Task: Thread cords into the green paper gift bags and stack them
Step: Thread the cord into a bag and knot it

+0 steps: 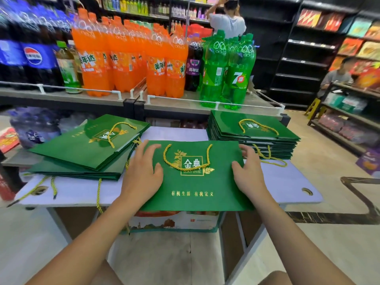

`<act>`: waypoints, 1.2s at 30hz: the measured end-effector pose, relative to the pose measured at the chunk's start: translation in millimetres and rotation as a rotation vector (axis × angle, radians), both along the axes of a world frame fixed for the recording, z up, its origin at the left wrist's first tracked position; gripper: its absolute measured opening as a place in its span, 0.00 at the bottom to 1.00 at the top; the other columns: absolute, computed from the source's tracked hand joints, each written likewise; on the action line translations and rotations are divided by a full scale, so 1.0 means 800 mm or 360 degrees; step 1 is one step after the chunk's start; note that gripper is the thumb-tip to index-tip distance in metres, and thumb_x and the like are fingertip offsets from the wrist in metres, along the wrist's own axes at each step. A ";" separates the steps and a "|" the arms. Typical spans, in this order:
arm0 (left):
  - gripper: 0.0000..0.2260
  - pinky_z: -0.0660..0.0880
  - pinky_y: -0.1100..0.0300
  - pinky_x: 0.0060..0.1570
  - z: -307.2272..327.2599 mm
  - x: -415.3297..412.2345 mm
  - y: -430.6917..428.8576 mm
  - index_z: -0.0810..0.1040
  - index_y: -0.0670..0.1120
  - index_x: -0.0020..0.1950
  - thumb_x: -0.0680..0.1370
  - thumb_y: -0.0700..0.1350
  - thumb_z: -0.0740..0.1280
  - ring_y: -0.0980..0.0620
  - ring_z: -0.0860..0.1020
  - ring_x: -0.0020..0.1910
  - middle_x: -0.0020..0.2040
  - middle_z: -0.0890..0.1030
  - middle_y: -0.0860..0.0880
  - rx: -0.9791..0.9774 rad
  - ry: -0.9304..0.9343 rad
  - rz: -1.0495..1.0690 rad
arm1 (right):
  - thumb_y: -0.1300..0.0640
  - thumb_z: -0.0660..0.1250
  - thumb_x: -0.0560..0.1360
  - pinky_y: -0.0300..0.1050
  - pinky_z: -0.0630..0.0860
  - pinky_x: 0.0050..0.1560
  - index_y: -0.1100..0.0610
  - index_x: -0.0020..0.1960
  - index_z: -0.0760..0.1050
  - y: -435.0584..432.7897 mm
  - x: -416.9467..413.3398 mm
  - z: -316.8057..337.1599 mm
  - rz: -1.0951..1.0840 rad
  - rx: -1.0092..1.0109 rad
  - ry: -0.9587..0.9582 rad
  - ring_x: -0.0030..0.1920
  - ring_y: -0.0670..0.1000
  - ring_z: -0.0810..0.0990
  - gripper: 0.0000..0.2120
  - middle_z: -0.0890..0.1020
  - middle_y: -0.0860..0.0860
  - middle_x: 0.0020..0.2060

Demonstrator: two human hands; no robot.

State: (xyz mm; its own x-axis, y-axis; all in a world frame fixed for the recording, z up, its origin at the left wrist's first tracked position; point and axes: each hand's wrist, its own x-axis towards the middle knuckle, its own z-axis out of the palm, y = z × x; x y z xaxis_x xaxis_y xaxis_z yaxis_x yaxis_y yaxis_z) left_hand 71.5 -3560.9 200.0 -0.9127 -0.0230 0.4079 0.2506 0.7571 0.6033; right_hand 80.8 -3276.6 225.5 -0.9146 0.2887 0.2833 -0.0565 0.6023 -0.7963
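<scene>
I have the green gift bag (pixel 191 182) lying flat at the front of the white counter (pixel 287 186), its gold cord (pixel 186 166) looped across the face. My left hand (pixel 141 171) presses on it with fingers spread flat. My right hand (pixel 248 171) curves over the right edge, though I can't tell if it pinches. I judge the bag to be light, stiff paper that slides and creases easily, so I'd lift it by both side edges toward the stack (pixel 253 130).

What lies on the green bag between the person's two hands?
In the head view, the gold cord handle loops across the gold printed logo on the bag, between the left hand and right hand.
</scene>
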 end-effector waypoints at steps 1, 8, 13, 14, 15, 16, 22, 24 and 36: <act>0.23 0.72 0.49 0.61 0.005 0.000 0.000 0.66 0.57 0.75 0.81 0.41 0.63 0.43 0.70 0.72 0.82 0.54 0.57 0.0117 0.0036 -0.0011 | 0.61 0.64 0.80 0.54 0.77 0.63 0.46 0.73 0.67 0.002 -0.001 0.007 0.0011 -0.0125 0.0079 0.65 0.53 0.76 0.24 0.71 0.49 0.68; 0.23 0.71 0.59 0.61 0.060 -0.022 -0.008 0.65 0.51 0.80 0.85 0.44 0.62 0.61 0.75 0.59 0.72 0.71 0.56 0.1132 -0.0156 -0.0022 | 0.67 0.64 0.81 0.38 0.80 0.48 0.44 0.69 0.72 0.021 -0.008 0.075 0.0000 -0.0618 0.0515 0.52 0.38 0.81 0.23 0.73 0.45 0.65; 0.12 0.78 0.42 0.63 0.076 -0.051 0.005 0.76 0.54 0.66 0.86 0.45 0.59 0.51 0.82 0.59 0.63 0.82 0.51 0.1390 -0.0303 -0.0195 | 0.66 0.66 0.80 0.37 0.82 0.45 0.48 0.71 0.72 0.033 -0.027 0.130 0.0021 -0.0670 0.0612 0.49 0.34 0.82 0.22 0.75 0.47 0.65; 0.12 0.79 0.41 0.61 0.086 -0.056 0.014 0.77 0.54 0.65 0.86 0.45 0.57 0.50 0.82 0.58 0.61 0.83 0.51 0.1418 -0.0290 -0.0209 | 0.65 0.67 0.80 0.40 0.83 0.48 0.49 0.71 0.72 0.036 -0.033 0.144 0.0014 -0.0630 0.0632 0.47 0.35 0.82 0.22 0.76 0.47 0.65; 0.13 0.79 0.40 0.61 0.097 -0.064 0.022 0.77 0.55 0.64 0.86 0.44 0.56 0.48 0.82 0.58 0.59 0.84 0.51 0.1440 -0.0269 -0.0207 | 0.63 0.67 0.80 0.45 0.83 0.53 0.50 0.71 0.72 0.041 -0.041 0.157 0.0006 -0.0588 0.0630 0.50 0.38 0.81 0.22 0.76 0.46 0.64; 0.14 0.79 0.39 0.61 0.109 -0.072 0.031 0.77 0.55 0.63 0.85 0.44 0.55 0.47 0.82 0.59 0.59 0.84 0.50 0.1472 -0.0247 -0.0199 | 0.62 0.68 0.80 0.50 0.81 0.57 0.50 0.71 0.71 0.047 -0.049 0.170 0.0003 -0.0561 0.0599 0.54 0.41 0.80 0.21 0.76 0.46 0.64; 0.13 0.80 0.39 0.60 0.180 -0.137 0.103 0.71 0.54 0.69 0.87 0.45 0.53 0.46 0.81 0.56 0.56 0.81 0.52 0.1678 -0.0182 -0.0240 | 0.54 0.74 0.77 0.39 0.73 0.50 0.50 0.76 0.67 0.109 -0.087 0.225 -0.0045 -0.0196 0.0485 0.60 0.49 0.75 0.30 0.74 0.48 0.64; 0.13 0.81 0.43 0.58 0.195 -0.154 0.134 0.70 0.54 0.69 0.87 0.44 0.53 0.46 0.82 0.57 0.58 0.81 0.51 0.1669 -0.0207 -0.0258 | 0.55 0.75 0.76 0.44 0.74 0.55 0.51 0.75 0.68 0.137 -0.099 0.230 -0.0046 -0.0129 0.0448 0.59 0.49 0.76 0.30 0.75 0.46 0.60; 0.19 0.75 0.54 0.42 0.139 -0.246 0.230 0.78 0.42 0.39 0.79 0.57 0.67 0.39 0.80 0.44 0.37 0.79 0.44 0.0389 -0.0372 -0.0172 | 0.56 0.78 0.75 0.48 0.76 0.54 0.55 0.72 0.73 0.270 -0.170 0.164 -0.0224 0.0008 0.0025 0.55 0.52 0.77 0.28 0.78 0.53 0.63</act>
State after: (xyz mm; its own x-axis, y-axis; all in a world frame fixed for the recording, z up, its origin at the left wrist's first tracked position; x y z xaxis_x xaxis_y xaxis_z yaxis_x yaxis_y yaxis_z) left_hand -124.9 -3376.6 311.2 -0.9832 0.0077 0.1821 0.1552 0.5600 0.8139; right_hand -54.8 -3060.5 356.4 -0.8604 0.4126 0.2993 0.0163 0.6093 -0.7928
